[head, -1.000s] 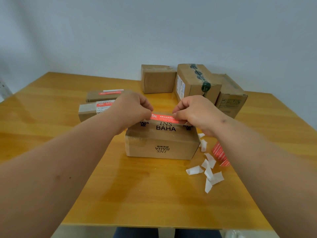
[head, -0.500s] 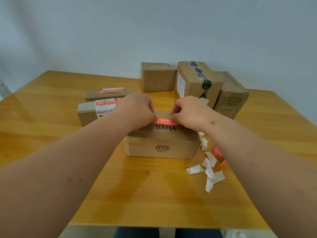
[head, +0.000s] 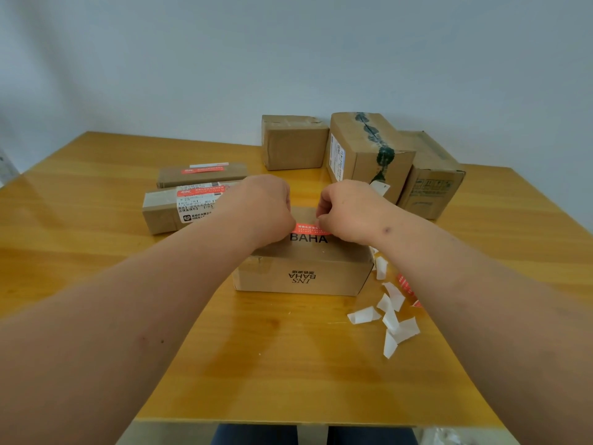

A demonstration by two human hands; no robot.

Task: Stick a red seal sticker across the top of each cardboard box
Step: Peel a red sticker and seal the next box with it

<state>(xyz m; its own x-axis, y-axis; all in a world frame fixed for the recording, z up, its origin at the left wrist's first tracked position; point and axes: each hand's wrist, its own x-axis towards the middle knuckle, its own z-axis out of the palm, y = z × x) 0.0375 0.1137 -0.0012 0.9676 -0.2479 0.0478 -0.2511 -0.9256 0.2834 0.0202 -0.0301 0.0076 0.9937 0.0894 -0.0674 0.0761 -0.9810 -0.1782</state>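
While the glossy yellow wooden table (head: pixel 96 252) carries three unsealed brown boxes at its far edge, the brown cardboard box printed BAHA (head: pixel 305 268) sits mid-table, getting its red seal sticker (head: pixel 306 227) pressed across the top. Left hand (head: pixel 260 210) and right hand (head: pixel 349 213) curl closed, fingers pinching the sticker's ends. Next, probably, smoothing it flat.

Curled white paper scraps (head: pixel 390 319) lie scattered at lower right on the wooden table (head: pixel 96 220); a pale wall (head: pixel 288 59) fills the upper frame.
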